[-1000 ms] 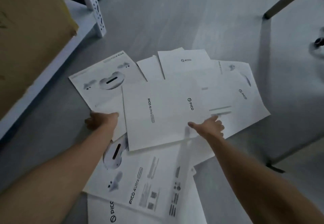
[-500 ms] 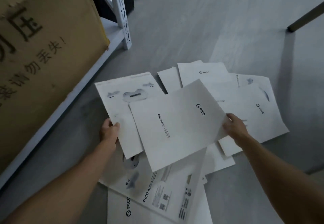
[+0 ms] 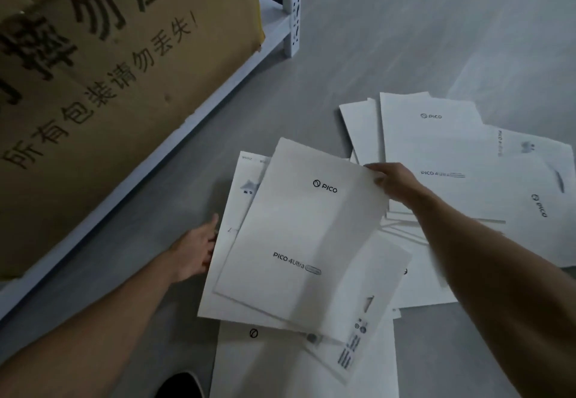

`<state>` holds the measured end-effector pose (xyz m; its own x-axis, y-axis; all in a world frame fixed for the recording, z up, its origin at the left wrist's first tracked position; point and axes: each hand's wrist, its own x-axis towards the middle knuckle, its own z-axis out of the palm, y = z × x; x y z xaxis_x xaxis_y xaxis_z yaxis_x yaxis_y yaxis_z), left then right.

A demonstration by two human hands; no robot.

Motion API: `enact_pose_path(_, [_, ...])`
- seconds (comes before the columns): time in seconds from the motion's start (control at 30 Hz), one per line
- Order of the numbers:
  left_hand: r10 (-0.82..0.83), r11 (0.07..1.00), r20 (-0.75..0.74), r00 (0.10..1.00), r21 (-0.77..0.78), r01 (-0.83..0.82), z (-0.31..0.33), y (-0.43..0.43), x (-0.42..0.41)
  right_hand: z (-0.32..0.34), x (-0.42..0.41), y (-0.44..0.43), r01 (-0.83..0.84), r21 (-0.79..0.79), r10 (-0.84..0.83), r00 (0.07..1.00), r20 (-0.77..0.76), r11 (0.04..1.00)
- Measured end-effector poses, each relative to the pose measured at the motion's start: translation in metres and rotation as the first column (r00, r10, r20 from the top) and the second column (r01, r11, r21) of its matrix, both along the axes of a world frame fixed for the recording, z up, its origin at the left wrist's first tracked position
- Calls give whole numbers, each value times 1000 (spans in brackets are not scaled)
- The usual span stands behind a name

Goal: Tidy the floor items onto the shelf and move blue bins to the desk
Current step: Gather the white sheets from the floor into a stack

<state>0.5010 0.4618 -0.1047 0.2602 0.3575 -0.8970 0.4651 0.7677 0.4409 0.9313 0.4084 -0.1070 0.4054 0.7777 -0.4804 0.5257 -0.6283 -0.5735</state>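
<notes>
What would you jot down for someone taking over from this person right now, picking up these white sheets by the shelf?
Left hand grips the left edge of a white printed card sheet. Right hand pinches a corner of the white PICO-logo card sheet lying on top of it.
More white card sheets lie scattered on the grey floor.
White metal shelf, holding a brown cardboard box, stands to the left.
Done: no sheet on the shelf in view. Left: shelve every sheet; blue bins and desk are out of view.

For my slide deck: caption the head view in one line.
Left hand and right hand hold PICO sheets over a scattered pile beside the shelf.
</notes>
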Motion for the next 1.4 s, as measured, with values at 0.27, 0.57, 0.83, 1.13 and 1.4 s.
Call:
enact_pose_path(0.27, [156,974,69,985,153,-165,-9,-13,34,-14,-78,-2,378,240,-365,926,-96,894])
enact_pose_path(0.57, [281,949,225,933,80,-305,22,-25,22,-5,-104,-46,515,76,-419,766,-488,854])
enact_pose_path(0.83, [489,858,253,835,36,-513,13,-45,-5,33,-84,-39,147,-60,-148,712,-686,987])
enact_pose_path(1.13, [525,848,221,822,-54,-527,18,-56,-26,1,-100,-60,10,-9,-11,989,-144,1000])
enact_pose_path(1.4, [582,813,137,801,-84,-576,6,-79,-56,-32,-101,-113,33,-426,125,933,338,904])
